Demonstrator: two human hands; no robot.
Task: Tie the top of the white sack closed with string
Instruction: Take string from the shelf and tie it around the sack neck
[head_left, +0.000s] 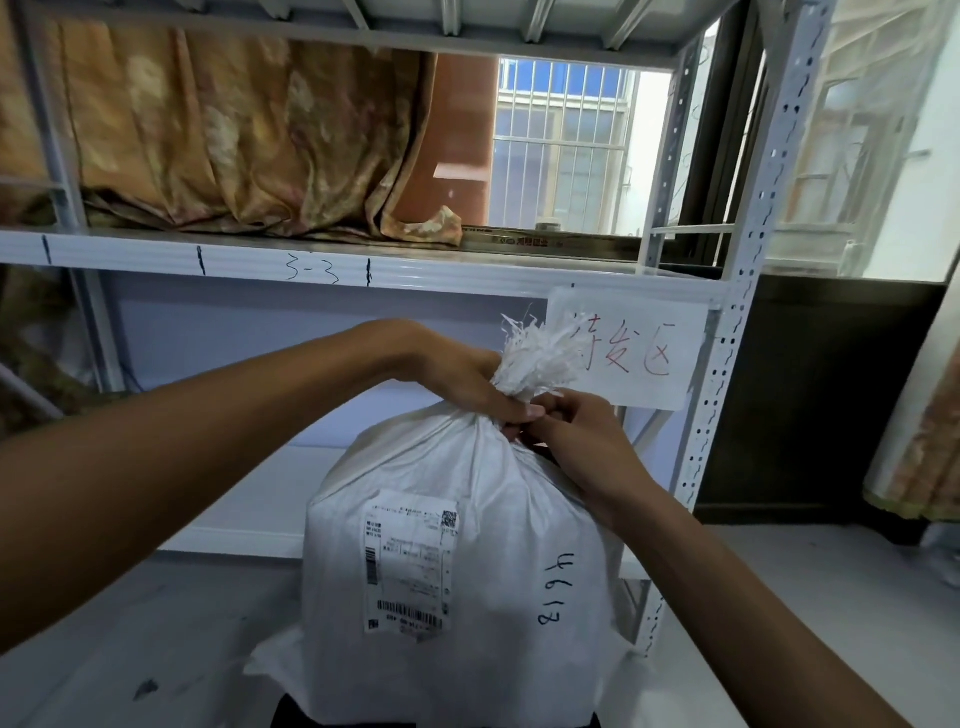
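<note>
Metal shelving (363, 270) rises behind your two grips. Your left grip (467, 379) clamps the gathered neck of the one white sack (493, 519); your right grip (576, 441) pinches that neck just beside it. One label (410, 561) sits below both.

1 wht sack (524, 493), 2 hands (462, 376) (582, 441), 1 label (410, 561), 1 sign (644, 353), 1 rack (740, 291).

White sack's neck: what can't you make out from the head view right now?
All in the head view:
- String and any knot: the left hand and right hand cover the neck of the white sack.
- Shipping label print: too small and blurred.
- Sack's base: cut off by the bottom edge.
</note>
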